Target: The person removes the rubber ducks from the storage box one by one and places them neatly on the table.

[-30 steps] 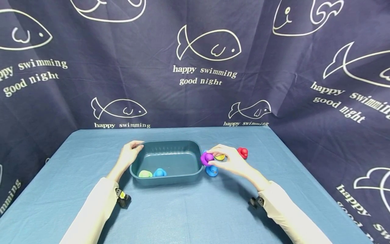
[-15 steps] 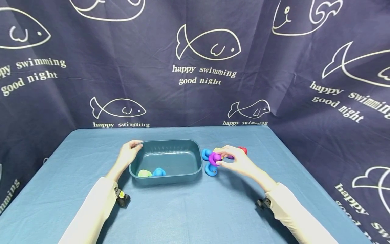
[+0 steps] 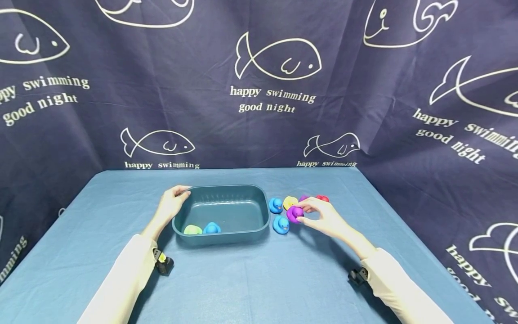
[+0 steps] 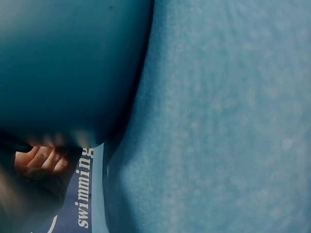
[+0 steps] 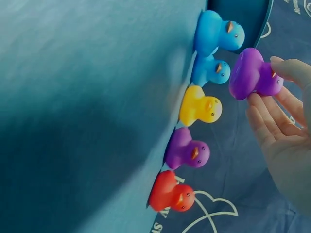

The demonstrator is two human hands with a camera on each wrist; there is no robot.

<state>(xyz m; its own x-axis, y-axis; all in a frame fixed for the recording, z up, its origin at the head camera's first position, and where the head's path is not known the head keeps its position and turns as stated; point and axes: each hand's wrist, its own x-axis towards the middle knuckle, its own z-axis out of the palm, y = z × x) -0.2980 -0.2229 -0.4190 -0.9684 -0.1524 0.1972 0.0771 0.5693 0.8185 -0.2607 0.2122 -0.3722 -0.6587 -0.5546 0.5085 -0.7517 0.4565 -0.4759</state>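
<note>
Right hand [image 3: 327, 219] pinches purple rubber duck [image 3: 295, 214], held above table [image 3: 243, 283] near right edge of teal bin [image 3: 226, 239]. Left hand [image 3: 169, 205] grips bin's far-left corner. Blue rubber duck [image 3: 212, 228] sits inside, by near edge.

Head view bright; wrist views dimmer, left blurry; soft shadows on tablecloth [image 3: 251, 283].

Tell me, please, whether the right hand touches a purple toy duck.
Touching: the right wrist view shows the right hand pinching a purple duck between thumb and fingers.
</note>
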